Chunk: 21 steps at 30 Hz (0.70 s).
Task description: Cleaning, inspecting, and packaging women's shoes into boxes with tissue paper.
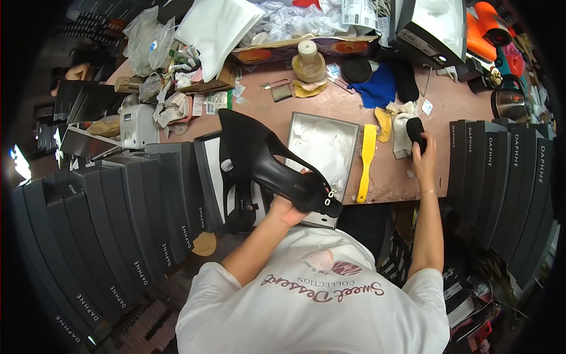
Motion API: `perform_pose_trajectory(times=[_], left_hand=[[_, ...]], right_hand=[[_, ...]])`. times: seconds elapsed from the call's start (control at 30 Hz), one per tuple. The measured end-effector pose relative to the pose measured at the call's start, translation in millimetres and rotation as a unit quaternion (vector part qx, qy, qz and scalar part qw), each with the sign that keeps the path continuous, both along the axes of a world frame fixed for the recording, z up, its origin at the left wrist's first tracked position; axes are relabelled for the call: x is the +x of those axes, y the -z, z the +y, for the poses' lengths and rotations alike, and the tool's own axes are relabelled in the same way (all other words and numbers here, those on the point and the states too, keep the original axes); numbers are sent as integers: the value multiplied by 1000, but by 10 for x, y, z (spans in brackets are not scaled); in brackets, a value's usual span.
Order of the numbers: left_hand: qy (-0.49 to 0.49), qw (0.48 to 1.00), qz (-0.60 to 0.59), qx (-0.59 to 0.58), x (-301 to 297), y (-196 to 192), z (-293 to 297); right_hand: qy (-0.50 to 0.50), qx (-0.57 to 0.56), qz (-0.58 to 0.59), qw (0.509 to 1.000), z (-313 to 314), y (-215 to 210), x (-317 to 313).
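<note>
Currently, in the head view, the left hand (pixel 286 212) holds a black high-heeled shoe (pixel 283 179) over the left edge of an open grey tissue-lined cardboard box (pixel 354 140). Right of that box lies a long yellow plastic tool (pixel 366 158); farther right, the right hand (pixel 425 158) grips a small black oblong object (pixel 415 130).

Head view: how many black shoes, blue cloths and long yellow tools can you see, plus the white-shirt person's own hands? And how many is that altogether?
Black shoes: 2, a held shoe and a boxed shoe
Hands: 2, left hand and right hand
Yellow tool: 1
Blue cloth: 1
Total: 6
</note>
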State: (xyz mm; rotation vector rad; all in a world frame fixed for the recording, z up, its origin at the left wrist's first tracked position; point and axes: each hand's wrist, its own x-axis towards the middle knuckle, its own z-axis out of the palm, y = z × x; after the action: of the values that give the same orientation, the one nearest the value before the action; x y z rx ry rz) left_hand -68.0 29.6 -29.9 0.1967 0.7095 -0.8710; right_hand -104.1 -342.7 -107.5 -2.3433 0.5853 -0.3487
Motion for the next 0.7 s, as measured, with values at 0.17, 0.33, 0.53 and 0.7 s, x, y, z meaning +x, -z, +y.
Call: perform_pose_trajectory(times=[0.17,0.33,0.53,0.7], left_hand=[[48,999,-25,-2,-72,139,-11],[106,989,-64,83,-254,-144,-58],[-9,934,-245,259,-206,66,299],[18,929,-236,285,12,57,364]], right_hand=[[-333,103,-118,930,1525,-1576,254],[-400,-104,-143,899,2443,-1563,509],[-506,-79,60,857,2346,-1468,-222],[-144,263,-40,953,1809,-1753,-253]])
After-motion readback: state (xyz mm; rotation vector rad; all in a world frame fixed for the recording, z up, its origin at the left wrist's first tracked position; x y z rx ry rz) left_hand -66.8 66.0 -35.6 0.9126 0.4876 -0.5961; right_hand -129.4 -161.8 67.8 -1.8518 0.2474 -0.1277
